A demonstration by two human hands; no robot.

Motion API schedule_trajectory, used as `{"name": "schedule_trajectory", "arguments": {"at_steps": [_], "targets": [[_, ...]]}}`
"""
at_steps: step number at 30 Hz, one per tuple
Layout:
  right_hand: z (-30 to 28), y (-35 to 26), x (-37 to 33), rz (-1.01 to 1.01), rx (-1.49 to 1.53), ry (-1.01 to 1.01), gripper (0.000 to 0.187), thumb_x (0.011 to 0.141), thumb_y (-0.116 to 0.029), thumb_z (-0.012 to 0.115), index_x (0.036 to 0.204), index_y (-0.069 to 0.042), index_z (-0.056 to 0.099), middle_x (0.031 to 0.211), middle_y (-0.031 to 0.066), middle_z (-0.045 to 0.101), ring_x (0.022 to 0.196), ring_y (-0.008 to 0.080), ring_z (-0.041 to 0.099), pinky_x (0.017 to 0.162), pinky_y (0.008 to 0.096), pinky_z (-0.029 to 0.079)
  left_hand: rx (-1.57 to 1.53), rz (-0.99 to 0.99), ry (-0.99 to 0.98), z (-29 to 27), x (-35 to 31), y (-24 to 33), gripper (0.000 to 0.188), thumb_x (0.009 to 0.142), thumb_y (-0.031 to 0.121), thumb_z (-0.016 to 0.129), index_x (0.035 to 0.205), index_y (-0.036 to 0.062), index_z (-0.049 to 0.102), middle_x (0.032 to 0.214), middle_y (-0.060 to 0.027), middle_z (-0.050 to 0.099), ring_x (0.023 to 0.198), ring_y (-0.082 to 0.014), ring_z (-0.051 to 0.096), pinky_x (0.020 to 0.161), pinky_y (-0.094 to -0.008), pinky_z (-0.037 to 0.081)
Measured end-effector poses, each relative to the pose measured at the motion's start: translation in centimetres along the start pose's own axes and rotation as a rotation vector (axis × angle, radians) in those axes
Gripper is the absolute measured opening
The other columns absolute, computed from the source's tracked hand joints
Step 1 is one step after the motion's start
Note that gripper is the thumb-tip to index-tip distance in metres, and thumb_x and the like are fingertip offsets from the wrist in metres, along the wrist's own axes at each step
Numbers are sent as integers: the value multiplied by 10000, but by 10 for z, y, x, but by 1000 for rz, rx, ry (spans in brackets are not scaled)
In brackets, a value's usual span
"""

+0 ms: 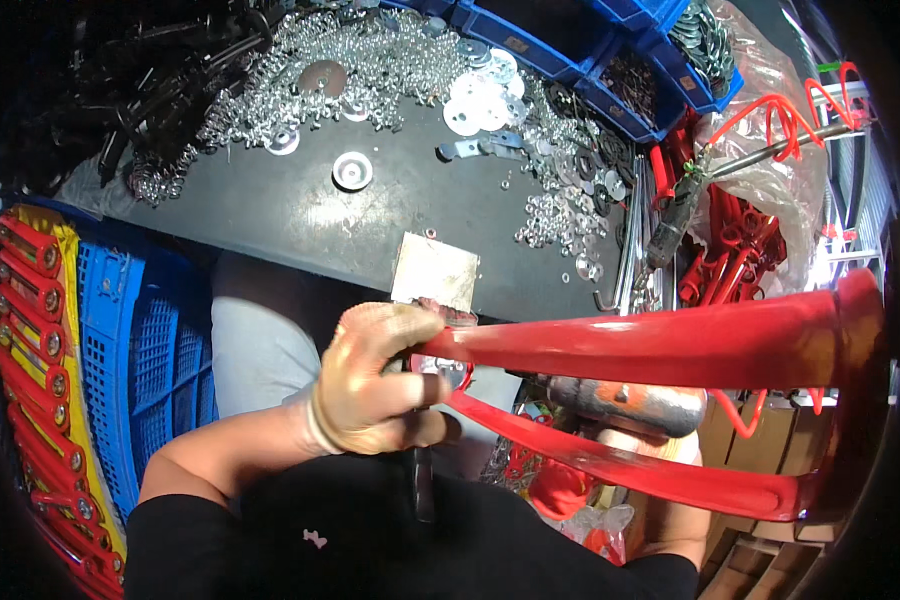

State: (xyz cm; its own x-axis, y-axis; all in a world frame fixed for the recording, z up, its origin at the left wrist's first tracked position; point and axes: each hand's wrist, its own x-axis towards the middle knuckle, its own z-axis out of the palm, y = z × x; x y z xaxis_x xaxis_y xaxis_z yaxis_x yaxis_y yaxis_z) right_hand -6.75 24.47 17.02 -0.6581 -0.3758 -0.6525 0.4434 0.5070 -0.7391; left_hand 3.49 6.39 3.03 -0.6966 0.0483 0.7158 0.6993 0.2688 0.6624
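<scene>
My left hand (375,375), in a pale work glove, is closed around the narrow end of a long red two-armed metal frame (660,347). Its arms reach to the right, where a crosspiece joins them. Between the arms, close to my left fingers, sits a silver round part (442,370). A dark bar (424,485) hangs below that hand. Behind the red frame is a dark, worn cylindrical power tool (625,402), pointing toward the silver part. My right hand (650,445), gloved and partly covered by the frame, grips the tool from below; its fingers are mostly hidden.
Loose bolts, nuts and washers heap across the dark bench (270,205), with a silver cup-shaped part (352,171). Blue bins (530,42) stand at the back. Another tool (675,225) hangs on a red coiled hose at right. Red parts (30,300) lie in rows at left.
</scene>
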Motion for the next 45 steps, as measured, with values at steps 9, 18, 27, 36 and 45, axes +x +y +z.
{"name": "schedule_trajectory", "arguments": {"at_steps": [9, 18, 27, 36, 45], "targets": [[27, -42, 3, 155, -307, -67, 283, 905, -238, 567, 1077, -16, 602, 1078, 133, 607, 917, 220, 604, 845, 353, 489, 165, 68, -64, 8, -6, -12, 281, 614, 229, 670, 886, 229, 599, 1147, -114, 588, 1002, -279, 581, 928, -475, 359], [0, -65, -61, 307, -576, -54, 271, 899, -223, 581, 1067, -14, 611, 1065, 137, 614, 900, 223, 611, 830, 349, 494, 260, 149, -143, 10, 6, -11, 230, 648, 249, 690, 870, 234, 631, 1132, -115, 595, 984, -273, 606, 968, -548, 306], [-5, -82, -79, -115, -573, -402, 271, 827, -181, 686, 1033, -8, 653, 950, 111, 649, 783, 220, 633, 733, 330, 511, 169, 158, -222, -2, 12, -12, 232, 656, 346, 704, 812, 181, 659, 1140, -127, 587, 985, -271, 592, 927, -498, 383], [68, -80, -24, 124, -255, -12, 372, 740, -115, 736, 1082, -11, 635, 926, 65, 659, 799, 161, 627, 736, 334, 519, 1066, -429, -579, -104, 105, -114, 134, 746, 114, 628, 867, 81, 677, 821, -161, 649, 806, -356, 622, 724, -449, 490], [83, -72, -2, 103, -285, 83, 368, 741, -104, 727, 1085, -9, 633, 928, 65, 659, 799, 162, 627, 736, 332, 518, 1098, -491, -769, -97, 117, -118, 149, 753, 67, 604, 891, 59, 660, 910, -188, 658, 833, -348, 641, 752, -421, 512]]}}
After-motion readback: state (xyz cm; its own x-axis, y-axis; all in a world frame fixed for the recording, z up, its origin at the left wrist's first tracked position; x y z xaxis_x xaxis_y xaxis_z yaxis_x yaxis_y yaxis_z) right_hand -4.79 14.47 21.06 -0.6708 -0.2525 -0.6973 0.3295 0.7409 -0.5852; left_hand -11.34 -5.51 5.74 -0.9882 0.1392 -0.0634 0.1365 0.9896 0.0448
